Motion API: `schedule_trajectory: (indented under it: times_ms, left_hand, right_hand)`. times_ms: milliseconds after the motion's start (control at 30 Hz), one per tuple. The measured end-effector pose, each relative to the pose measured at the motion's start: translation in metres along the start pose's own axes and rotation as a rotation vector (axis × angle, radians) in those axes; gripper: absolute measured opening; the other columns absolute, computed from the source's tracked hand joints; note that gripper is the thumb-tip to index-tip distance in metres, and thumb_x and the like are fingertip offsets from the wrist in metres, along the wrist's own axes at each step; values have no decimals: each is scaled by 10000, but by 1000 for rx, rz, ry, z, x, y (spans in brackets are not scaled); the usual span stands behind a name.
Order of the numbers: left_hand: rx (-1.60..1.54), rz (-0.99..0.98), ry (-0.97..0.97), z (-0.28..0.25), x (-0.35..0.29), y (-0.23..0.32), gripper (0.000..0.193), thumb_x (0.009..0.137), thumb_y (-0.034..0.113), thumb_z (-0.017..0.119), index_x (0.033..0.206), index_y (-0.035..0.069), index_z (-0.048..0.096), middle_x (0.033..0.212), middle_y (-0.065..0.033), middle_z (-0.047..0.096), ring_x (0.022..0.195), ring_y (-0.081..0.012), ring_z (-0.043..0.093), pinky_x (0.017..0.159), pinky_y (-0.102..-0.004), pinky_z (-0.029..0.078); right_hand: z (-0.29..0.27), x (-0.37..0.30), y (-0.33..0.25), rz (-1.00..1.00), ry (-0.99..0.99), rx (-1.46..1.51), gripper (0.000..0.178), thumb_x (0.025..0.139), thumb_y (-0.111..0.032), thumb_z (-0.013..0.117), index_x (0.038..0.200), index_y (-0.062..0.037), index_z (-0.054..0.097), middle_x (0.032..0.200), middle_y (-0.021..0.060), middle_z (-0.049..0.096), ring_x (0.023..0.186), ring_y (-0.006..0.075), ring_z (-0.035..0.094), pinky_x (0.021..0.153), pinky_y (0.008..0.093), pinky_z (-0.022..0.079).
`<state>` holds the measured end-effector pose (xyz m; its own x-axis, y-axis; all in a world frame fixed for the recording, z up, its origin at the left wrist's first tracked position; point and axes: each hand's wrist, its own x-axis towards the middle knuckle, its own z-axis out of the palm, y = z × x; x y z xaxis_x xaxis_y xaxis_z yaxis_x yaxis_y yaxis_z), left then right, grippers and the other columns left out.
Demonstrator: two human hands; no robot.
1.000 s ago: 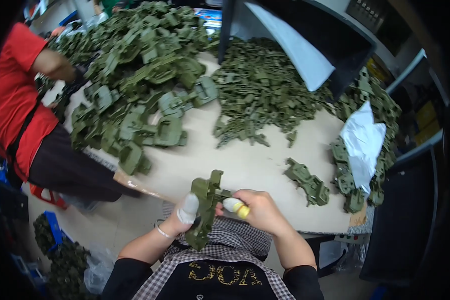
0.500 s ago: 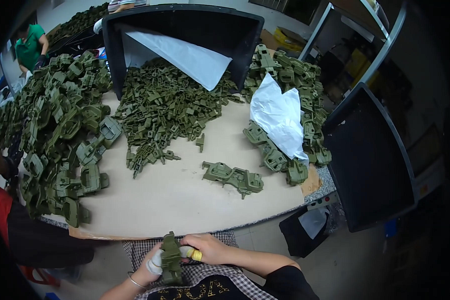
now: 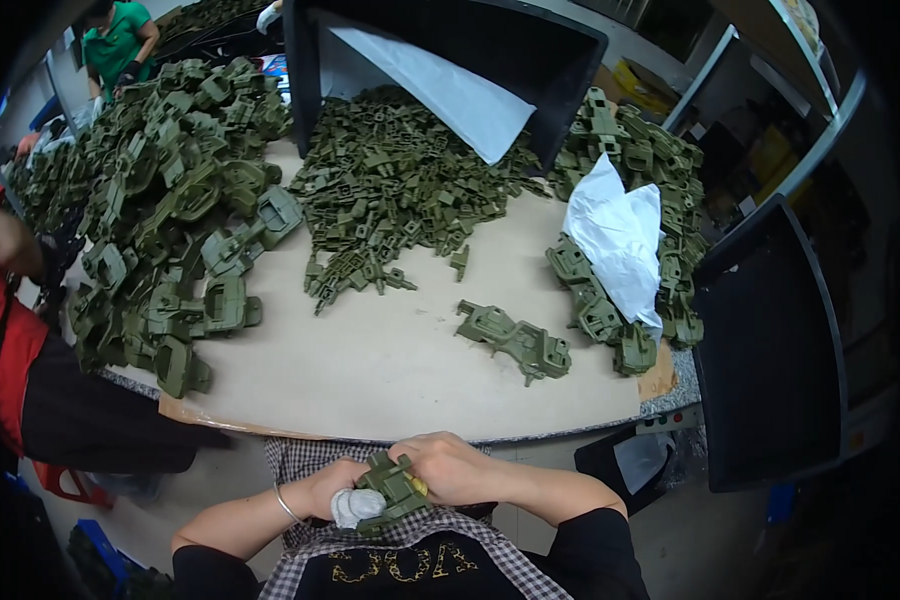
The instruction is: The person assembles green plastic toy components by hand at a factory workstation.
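A dark green moulded plastic part (image 3: 394,490) is held low in front of my checked apron, just off the table's near edge. My left hand (image 3: 332,486) is closed around its left side, a white covering showing on a digit. My right hand (image 3: 450,468) is closed over its upper right end, fingers curled, their tips hidden. A small yellow patch shows beneath the right hand; whether it is finger tape or a tool is unclear. Ahead on the table (image 3: 370,365) lies a single long green part (image 3: 515,340), apart from the piles.
Large green parts (image 3: 185,200) are heaped at left, small ones (image 3: 400,170) before a tipped black bin (image 3: 570,75). A white sheet (image 3: 618,235) lies on the right heap. Another black bin (image 3: 770,350) stands at right. A person in red (image 3: 15,340) is close at left.
My right hand has shifted up onto the held part's upper end. The part has tilted to the right, and my left hand has turned with it. The whole view has shifted too.
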<state>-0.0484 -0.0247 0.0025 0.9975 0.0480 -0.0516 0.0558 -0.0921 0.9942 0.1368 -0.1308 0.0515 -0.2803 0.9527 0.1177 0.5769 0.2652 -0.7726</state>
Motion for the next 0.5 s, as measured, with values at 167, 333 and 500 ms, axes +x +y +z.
schedule_trajectory:
  times_ms: [167,333,500]
  left_hand:
    - [-72,-119,-3,-14,7,-12,206,734,153,636,877,19,573,776,-63,633,694,-132,595,651,-258,465]
    - [-498,12,380,-26,22,-5,374,842,236,544,1142,25,469,934,-106,606,816,-175,602,728,-290,499]
    - [-719,-231,656,-39,-24,-12,527,882,465,413,1159,17,432,931,-132,600,697,-160,582,550,-255,483]
  right_hand:
    - [1,7,14,57,12,-44,165,652,-85,632,754,4,537,767,149,570,697,316,574,613,370,470]
    - [-29,28,33,483,301,234,237,745,-154,633,913,0,570,742,114,597,689,198,606,667,309,477]
    - [-48,56,74,252,304,303,450,743,-141,641,1142,-3,485,998,132,547,852,185,552,777,307,438]
